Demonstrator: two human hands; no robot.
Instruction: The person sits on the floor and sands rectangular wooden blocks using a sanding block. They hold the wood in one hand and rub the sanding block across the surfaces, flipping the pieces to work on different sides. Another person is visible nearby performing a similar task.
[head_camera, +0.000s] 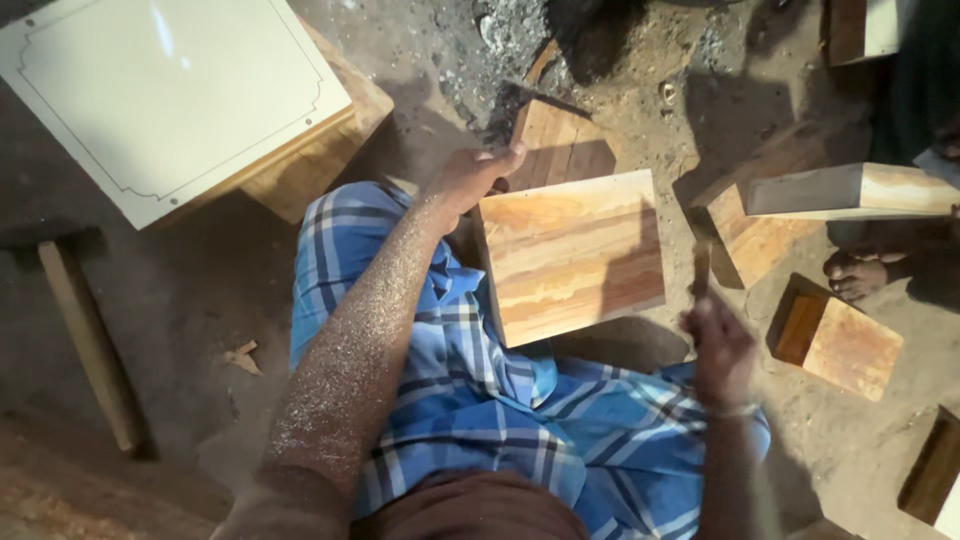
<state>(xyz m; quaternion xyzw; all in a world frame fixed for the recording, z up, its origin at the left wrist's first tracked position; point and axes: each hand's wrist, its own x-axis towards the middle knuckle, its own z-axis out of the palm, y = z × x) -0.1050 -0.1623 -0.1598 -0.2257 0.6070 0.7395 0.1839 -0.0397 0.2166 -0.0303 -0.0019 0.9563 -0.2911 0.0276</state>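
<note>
Fingers of left hand (478, 176) grip one wooden block (572, 255); right hand (716, 345) clasps a thin tool (702, 268).

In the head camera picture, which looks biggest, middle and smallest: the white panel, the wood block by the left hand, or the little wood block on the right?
1. White panel, partly cut off by the frame.
2. Wood block that the left hand steadies.
3. Small wood block.

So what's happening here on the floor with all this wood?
A person sits on the dusty ground, legs in blue checked cloth. Their sawdust-covered left hand grips the top corner of a square pale striped wooden block. The right hand holds a slim dark tool beside the block's right edge. More wooden blocks lie around.
</note>
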